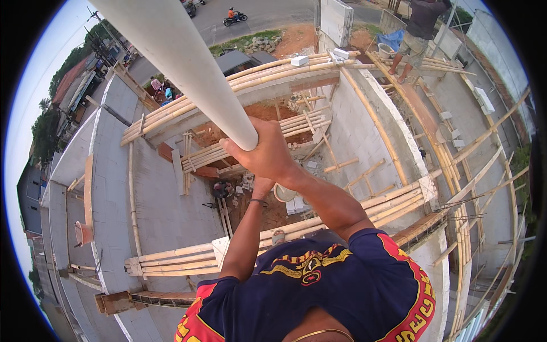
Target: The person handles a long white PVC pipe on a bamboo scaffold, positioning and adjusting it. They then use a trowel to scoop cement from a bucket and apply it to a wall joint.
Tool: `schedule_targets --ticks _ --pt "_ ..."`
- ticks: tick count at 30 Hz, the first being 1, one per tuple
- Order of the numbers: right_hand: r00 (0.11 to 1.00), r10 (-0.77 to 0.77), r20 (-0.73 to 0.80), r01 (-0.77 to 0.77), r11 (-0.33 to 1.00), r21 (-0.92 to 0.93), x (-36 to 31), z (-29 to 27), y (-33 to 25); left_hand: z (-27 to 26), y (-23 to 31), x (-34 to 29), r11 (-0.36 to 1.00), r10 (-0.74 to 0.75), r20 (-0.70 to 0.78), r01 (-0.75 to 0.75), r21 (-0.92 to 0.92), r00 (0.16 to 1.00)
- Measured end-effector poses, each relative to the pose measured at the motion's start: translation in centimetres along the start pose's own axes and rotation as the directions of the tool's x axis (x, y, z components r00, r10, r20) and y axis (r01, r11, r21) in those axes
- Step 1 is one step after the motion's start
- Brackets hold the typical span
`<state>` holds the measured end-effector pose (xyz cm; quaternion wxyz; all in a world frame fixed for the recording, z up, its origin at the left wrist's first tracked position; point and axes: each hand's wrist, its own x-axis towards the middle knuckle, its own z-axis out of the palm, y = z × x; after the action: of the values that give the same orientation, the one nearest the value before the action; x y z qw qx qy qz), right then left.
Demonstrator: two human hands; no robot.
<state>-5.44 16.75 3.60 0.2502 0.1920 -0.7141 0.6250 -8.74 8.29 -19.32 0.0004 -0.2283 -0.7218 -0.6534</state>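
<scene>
Right hand wrapped around the lower end of a long white pipe, fingers closed tight on it. The pipe runs from my grip up and away toward the top left, tilted, its far end out of view. Left hand sits just below the right one, mostly hidden behind it; can't tell whether those fingers are closed on anything. A thin band shows on the left wrist.

I'm looking straight down from height. Below: an unfinished block-wall building, grey walls, reddish soil inside. Bamboo scaffold poles lie bundled along the far wall top; another bundle runs along the near wall, just under my arms. A few loose white blocks rest on the far bundle. An orange bucket sits on the wall at left.

Another person stands on the poles at the far right corner, well apart from me. A road with a motorbike runs past the far side.
</scene>
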Motion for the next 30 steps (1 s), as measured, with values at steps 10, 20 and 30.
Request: schedule_targets --ticks 10,20,30 --pt "0.979 -0.153 0.138 0.167 0.981 -0.102 6.3 -2.9 -9.3 0.3 12.4 2.7 0.997 -0.055 -0.296 0.036 -0.068 0.953" --pt "0.988 0.131 0.082 -0.154 0.865 0.478 -9.9 -3.6 10.1 0.5 21.1 2.3 0.985 -0.075 -0.192 0.042 -0.169 0.979" --pt "0.957 0.241 -0.161 -0.232 0.970 0.072 -14.8 -1.9 11.8 4.6 23.1 2.9 0.987 -0.162 -0.316 0.160 -0.032 0.935"
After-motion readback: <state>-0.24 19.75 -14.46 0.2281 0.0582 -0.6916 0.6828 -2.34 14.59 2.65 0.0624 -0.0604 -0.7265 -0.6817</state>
